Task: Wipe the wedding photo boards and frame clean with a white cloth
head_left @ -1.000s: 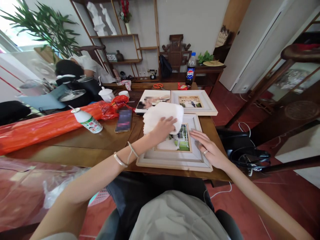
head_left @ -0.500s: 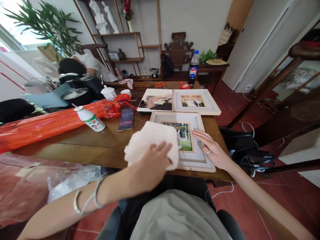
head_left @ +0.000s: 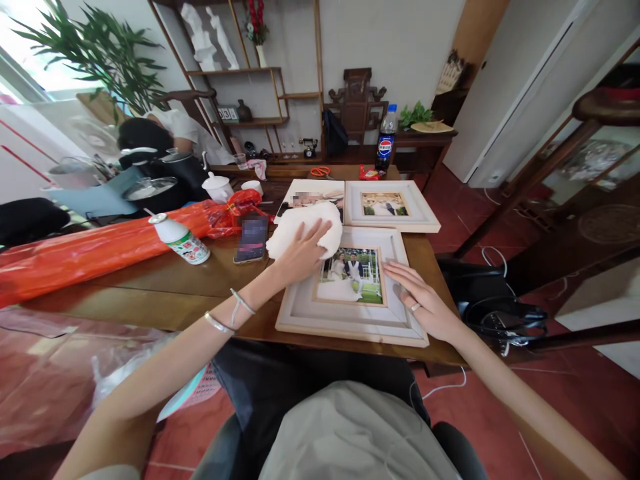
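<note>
A white picture frame (head_left: pixel 300 319) with a wedding photo lies flat near the table's front edge. My left hand (head_left: pixel 306 250), with bracelets on the wrist, presses a white cloth (head_left: pixel 290 227) over the frame's upper left corner, fingers on top of the cloth. Part of that corner is hidden by it. Flat on the frame's right side rests my right hand (head_left: pixel 423 300), fingers stretched out and a ring on one. Behind lie a second white frame (head_left: pixel 425 207) and a pale photo panel (head_left: pixel 295 190), which the cloth partly covers.
To the left are a phone (head_left: pixel 251 239), a white bottle (head_left: pixel 180 239) lying tilted and a long red plastic-wrapped bundle (head_left: pixel 100 250). Orange scissors (head_left: pixel 320 171) and a cola bottle (head_left: pixel 385 140) stand farther back. A black bag (head_left: pixel 500 313) is right of the table (head_left: pixel 220 287).
My left hand has moved the cloth away from me, from the frame's lower left to its upper left corner, uncovering more of the photo. My right hand stays put.
</note>
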The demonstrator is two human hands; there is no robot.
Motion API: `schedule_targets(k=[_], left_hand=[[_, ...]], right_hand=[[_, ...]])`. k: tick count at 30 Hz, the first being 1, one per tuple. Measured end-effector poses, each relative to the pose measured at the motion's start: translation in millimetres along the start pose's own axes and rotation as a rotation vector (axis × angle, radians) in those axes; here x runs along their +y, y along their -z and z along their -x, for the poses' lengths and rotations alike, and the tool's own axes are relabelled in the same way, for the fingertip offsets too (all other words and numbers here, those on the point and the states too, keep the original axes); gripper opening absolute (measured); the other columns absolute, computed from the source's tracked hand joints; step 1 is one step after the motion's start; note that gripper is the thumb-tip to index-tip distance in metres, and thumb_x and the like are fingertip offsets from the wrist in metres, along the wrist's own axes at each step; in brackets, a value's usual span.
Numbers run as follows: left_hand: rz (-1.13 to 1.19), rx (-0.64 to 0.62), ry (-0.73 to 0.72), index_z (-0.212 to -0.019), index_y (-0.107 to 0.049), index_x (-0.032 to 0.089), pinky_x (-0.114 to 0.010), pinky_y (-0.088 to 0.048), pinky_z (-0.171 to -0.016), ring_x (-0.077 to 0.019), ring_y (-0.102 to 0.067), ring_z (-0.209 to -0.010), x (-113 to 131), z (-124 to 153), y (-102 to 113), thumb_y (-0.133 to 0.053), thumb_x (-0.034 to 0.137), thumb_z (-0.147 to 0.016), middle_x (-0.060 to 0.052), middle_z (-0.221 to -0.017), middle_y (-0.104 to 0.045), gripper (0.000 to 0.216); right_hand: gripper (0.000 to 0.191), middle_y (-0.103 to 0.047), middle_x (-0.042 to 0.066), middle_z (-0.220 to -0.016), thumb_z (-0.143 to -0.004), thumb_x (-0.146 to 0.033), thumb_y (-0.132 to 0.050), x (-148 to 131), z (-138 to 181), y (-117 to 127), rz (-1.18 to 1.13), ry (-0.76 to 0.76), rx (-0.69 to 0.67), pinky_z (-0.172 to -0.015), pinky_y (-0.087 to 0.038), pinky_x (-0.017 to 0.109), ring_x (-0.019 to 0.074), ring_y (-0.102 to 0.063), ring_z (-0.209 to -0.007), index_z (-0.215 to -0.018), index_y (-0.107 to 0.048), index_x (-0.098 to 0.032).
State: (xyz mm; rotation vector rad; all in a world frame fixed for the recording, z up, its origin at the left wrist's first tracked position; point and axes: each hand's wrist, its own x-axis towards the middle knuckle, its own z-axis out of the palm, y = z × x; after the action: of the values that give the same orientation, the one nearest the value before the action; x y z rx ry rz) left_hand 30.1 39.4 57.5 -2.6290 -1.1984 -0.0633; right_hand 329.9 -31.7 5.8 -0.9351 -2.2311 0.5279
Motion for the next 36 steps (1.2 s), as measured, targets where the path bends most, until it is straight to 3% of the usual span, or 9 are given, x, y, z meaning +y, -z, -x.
schedule_targets(k=[4,10,14,17,22,25,27,32,36], left_hand=[[0.002,-0.029,-0.014,-0.095,-0.071,0.011,-0.059,-0.023,-0.111,-0.0364,-0.023,-0.141,14,7,1,-0.051,0.020,-0.088,-0.019,-0.153,-0.026,0.023],[0.132,-0.118,-0.086,-0.095,-0.072,0.016,-0.057,-0.031,-0.107,-0.0364,-0.034,-0.136,81,73,37,-0.057,0.023,-0.085,-0.017,-0.149,-0.036,0.019],[0.219,-0.060,-0.139,-0.085,-0.072,0.017,-0.058,-0.030,-0.107,-0.0373,-0.032,-0.137,106,99,48,-0.059,0.028,-0.083,-0.016,-0.151,-0.032,0.017],[0.182,-0.049,-0.070,-0.089,-0.072,0.016,-0.054,-0.029,-0.109,-0.0337,-0.032,-0.138,92,85,35,-0.058,0.025,-0.084,-0.015,-0.151,-0.034,0.017],[0.036,0.041,0.118,-0.095,-0.071,0.014,-0.055,-0.023,-0.112,-0.0324,-0.027,-0.140,29,27,6,-0.049,0.025,-0.091,-0.013,-0.153,-0.029,0.026],[0.005,0.052,0.064,-0.098,-0.070,0.011,-0.052,-0.024,-0.112,-0.0305,-0.027,-0.141,5,0,-1,-0.044,0.027,-0.094,-0.015,-0.153,-0.028,0.031],[0.005,0.010,0.006,-0.099,-0.070,0.011,-0.051,-0.026,-0.111,-0.0302,-0.028,-0.140,6,-5,0,-0.045,0.026,-0.093,-0.016,-0.153,-0.029,0.030],[0.022,-0.092,-0.040,-0.098,-0.073,0.015,-0.055,-0.030,-0.108,-0.0348,-0.033,-0.137,60,38,19,-0.055,0.024,-0.087,-0.017,-0.151,-0.033,0.023],[0.063,-0.038,-0.085,-0.095,-0.073,0.018,-0.052,-0.037,-0.103,-0.0351,-0.040,-0.133,108,87,39,-0.054,0.029,-0.088,-0.016,-0.147,-0.040,0.023]], right_hand=[[0.047,-0.040,0.004,-0.149,-0.096,-0.022,-0.035,0,0,0,-0.002,0.000,0.001,-0.115,-0.026,0.055,0.0242,-0.028,-0.140,-0.143,-0.038,-0.030],[0.048,-0.041,0.003,-0.148,-0.095,-0.022,-0.036,-1,-1,0,0.012,-0.008,0.004,-0.115,-0.026,0.056,0.0250,-0.029,-0.140,-0.142,-0.039,-0.030],[0.049,-0.039,0.004,-0.149,-0.095,-0.021,-0.035,-1,-1,1,0.018,-0.017,-0.008,-0.115,-0.025,0.057,0.0252,-0.028,-0.140,-0.143,-0.038,-0.030],[0.048,-0.039,0.003,-0.149,-0.095,-0.022,-0.036,-1,-2,1,0.012,0.004,-0.009,-0.114,-0.026,0.058,0.0259,-0.029,-0.140,-0.143,-0.039,-0.031],[0.047,-0.041,0.004,-0.148,-0.096,-0.023,-0.036,0,-2,1,0.005,0.020,0.000,-0.114,-0.026,0.058,0.0261,-0.030,-0.139,-0.142,-0.040,-0.030],[0.046,-0.042,0.005,-0.147,-0.095,-0.021,-0.036,0,-2,1,0.009,0.015,0.005,-0.114,-0.027,0.058,0.0257,-0.031,-0.139,-0.140,-0.042,-0.029],[0.047,-0.044,0.006,-0.145,-0.094,-0.019,-0.037,0,-3,0,0.001,0.022,0.020,-0.113,-0.028,0.058,0.0255,-0.032,-0.138,-0.140,-0.043,-0.029],[0.049,-0.047,0.005,-0.143,-0.091,-0.015,-0.039,-2,-4,0,0.003,0.022,0.043,-0.112,-0.030,0.059,0.0261,-0.035,-0.137,-0.138,-0.046,-0.029],[0.051,-0.048,0.005,-0.143,-0.090,-0.015,-0.039,-3,-5,1,0.007,0.005,0.038,-0.112,-0.030,0.058,0.0260,-0.035,-0.137,-0.138,-0.046,-0.029]])
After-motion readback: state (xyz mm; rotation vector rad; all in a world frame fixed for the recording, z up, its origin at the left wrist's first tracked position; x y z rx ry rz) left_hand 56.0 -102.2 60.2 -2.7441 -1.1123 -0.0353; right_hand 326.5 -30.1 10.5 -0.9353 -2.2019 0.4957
